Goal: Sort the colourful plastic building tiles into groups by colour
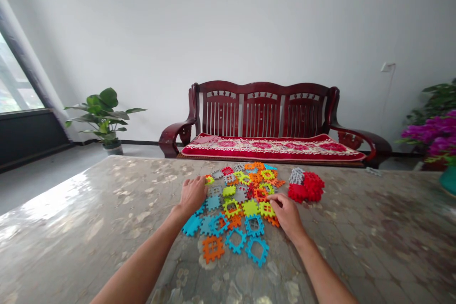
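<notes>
Many flat plastic interlocking tiles with toothed edges lie in a loose heap on the table, in blue, orange, yellow-green, grey and red. At the heap's left edge is my left hand (194, 194), its fingers stretched forward, beside a small yellow-green tile (209, 180) and a pale blue tile (213, 202). On the right side, my right hand (288, 214) has thumb and forefinger together at the edge of an orange window tile (261, 194). Below those fingers lies a yellow-green window tile (267, 209). The undersides of both hands are hidden.
Right of the heap stands a joined block of red and grey tiles (307, 186). A small grey piece (373, 171) lies near the far edge of the patterned table (117, 218). Beyond it is a wooden bench (261, 114); purple flowers (432, 130) stand at right.
</notes>
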